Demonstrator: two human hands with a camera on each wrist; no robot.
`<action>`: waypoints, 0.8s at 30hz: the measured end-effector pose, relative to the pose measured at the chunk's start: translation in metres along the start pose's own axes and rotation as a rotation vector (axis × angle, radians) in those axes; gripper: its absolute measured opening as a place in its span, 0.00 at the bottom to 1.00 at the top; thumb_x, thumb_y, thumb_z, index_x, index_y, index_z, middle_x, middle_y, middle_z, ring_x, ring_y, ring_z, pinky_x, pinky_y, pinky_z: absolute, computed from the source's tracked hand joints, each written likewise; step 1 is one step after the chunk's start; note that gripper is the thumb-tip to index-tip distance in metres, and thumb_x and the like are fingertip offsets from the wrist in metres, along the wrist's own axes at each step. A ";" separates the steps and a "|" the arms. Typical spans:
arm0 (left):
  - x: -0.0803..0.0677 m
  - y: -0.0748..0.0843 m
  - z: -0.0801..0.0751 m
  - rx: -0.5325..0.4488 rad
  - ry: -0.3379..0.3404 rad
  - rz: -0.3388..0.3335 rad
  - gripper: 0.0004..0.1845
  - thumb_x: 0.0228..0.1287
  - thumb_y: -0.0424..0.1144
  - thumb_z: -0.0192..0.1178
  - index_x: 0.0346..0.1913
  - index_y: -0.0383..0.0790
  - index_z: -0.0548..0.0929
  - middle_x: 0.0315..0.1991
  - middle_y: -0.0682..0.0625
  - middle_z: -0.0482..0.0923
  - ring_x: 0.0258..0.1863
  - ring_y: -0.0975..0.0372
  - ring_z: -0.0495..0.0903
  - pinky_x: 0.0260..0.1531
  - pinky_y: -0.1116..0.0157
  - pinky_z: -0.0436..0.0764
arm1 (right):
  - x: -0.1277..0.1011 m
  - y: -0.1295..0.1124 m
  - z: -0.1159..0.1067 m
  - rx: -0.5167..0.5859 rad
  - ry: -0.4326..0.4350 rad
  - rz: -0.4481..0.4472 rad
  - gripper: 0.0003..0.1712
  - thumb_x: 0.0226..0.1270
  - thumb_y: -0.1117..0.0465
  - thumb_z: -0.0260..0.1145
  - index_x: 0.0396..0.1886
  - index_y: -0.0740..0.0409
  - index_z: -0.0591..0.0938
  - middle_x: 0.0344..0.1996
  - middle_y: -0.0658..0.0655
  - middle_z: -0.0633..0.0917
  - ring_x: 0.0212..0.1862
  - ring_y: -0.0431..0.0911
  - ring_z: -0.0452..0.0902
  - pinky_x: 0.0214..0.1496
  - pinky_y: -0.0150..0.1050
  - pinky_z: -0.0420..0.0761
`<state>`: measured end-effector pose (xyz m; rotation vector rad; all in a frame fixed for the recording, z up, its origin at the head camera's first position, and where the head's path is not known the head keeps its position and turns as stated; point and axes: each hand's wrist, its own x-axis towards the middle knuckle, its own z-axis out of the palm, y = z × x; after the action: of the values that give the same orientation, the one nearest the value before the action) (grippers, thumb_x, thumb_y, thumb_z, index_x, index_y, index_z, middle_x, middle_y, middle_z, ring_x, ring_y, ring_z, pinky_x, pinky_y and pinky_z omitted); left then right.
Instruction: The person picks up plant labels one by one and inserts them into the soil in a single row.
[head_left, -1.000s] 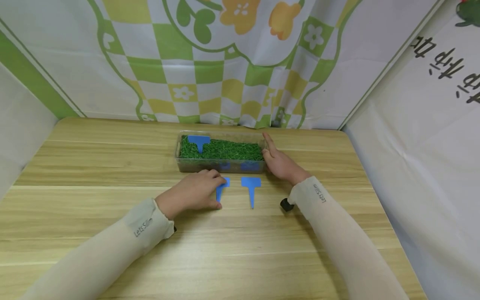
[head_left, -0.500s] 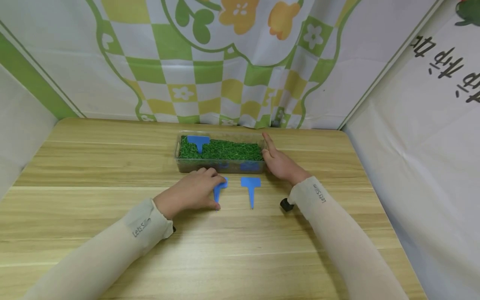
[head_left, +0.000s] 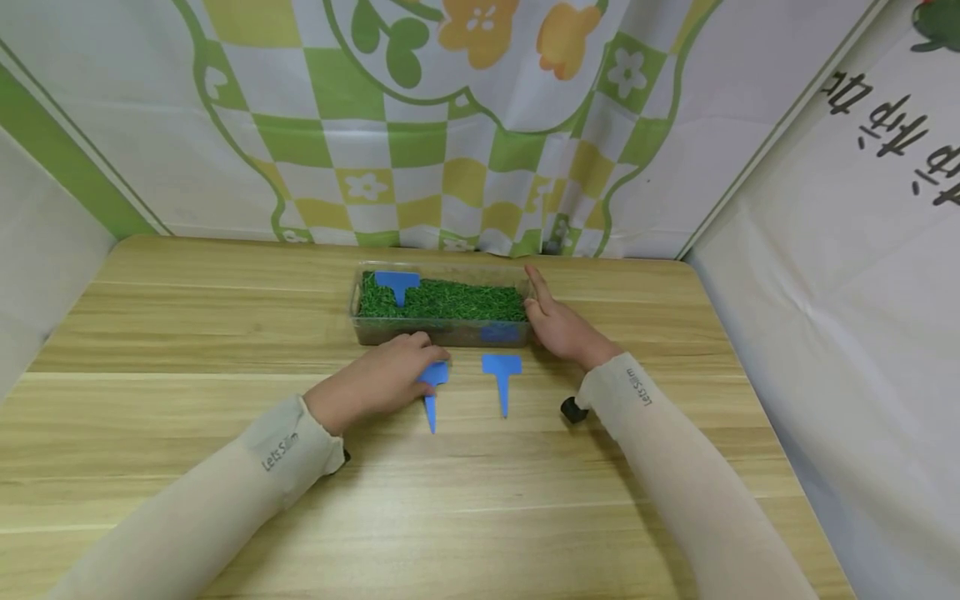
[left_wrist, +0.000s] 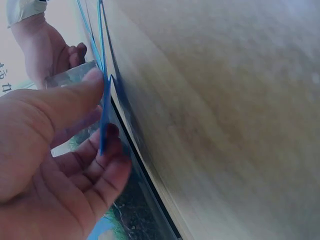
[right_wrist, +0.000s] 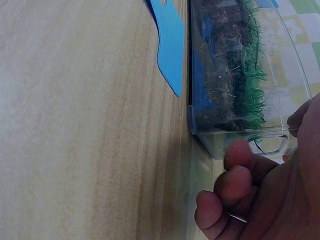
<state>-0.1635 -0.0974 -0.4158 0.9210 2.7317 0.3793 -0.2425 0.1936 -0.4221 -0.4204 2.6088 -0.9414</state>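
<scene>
Just in front of a clear tray (head_left: 382,333), a blue T-shaped marker (head_left: 437,374) is pinched between the thumb and fingers of a person's left hand (head_left: 375,379), its narrow stem pointing toward the person; whether the tip touches the wood cannot be told. Near it to the right, a second marker (head_left: 502,367) lies flat on the tabletop, well within reach of both hands, its wide end toward the tray and its point toward the person. At the tray's right end, the right hand (head_left: 566,331) rests against the wall beside the handle opening, its fingers relaxed. Green turf (head_left: 465,302) fills the tray above a dark layer, and a third marker (head_left: 398,281) stands in it near the left end, crossbar up. The pale wood table (head_left: 480,517) stretches out on all sides, crossed by two cream sleeves (head_left: 690,475), with a small black device (head_left: 573,410) at the right cuff. Behind hangs a checked curtain (head_left: 420,142) in green, yellow and white, printed with flowers; black lettering (head_left: 888,125) marks the white wall at right.
</scene>
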 end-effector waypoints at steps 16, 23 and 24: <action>0.000 0.006 -0.012 -0.156 0.025 -0.053 0.24 0.71 0.34 0.62 0.68 0.45 0.75 0.51 0.49 0.80 0.51 0.55 0.80 0.52 0.55 0.81 | 0.000 -0.002 -0.001 -0.012 -0.003 0.001 0.34 0.82 0.42 0.31 0.74 0.18 0.24 0.72 0.70 0.67 0.72 0.59 0.66 0.78 0.56 0.57; -0.001 0.007 -0.020 -0.182 0.025 -0.070 0.23 0.72 0.36 0.61 0.67 0.43 0.76 0.48 0.51 0.80 0.47 0.59 0.80 0.49 0.58 0.81 | -0.001 -0.003 -0.001 -0.001 -0.004 0.011 0.34 0.82 0.43 0.31 0.74 0.18 0.24 0.68 0.71 0.72 0.69 0.60 0.69 0.79 0.55 0.56; -0.002 0.008 -0.021 -0.180 0.031 -0.059 0.21 0.71 0.35 0.62 0.65 0.43 0.78 0.48 0.51 0.81 0.48 0.59 0.80 0.49 0.58 0.81 | -0.001 -0.003 -0.001 -0.003 -0.004 0.010 0.34 0.82 0.43 0.31 0.74 0.19 0.24 0.69 0.71 0.71 0.70 0.60 0.68 0.79 0.55 0.55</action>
<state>-0.1641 -0.0964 -0.3932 0.7915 2.6911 0.6216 -0.2416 0.1929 -0.4192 -0.4089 2.6060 -0.9328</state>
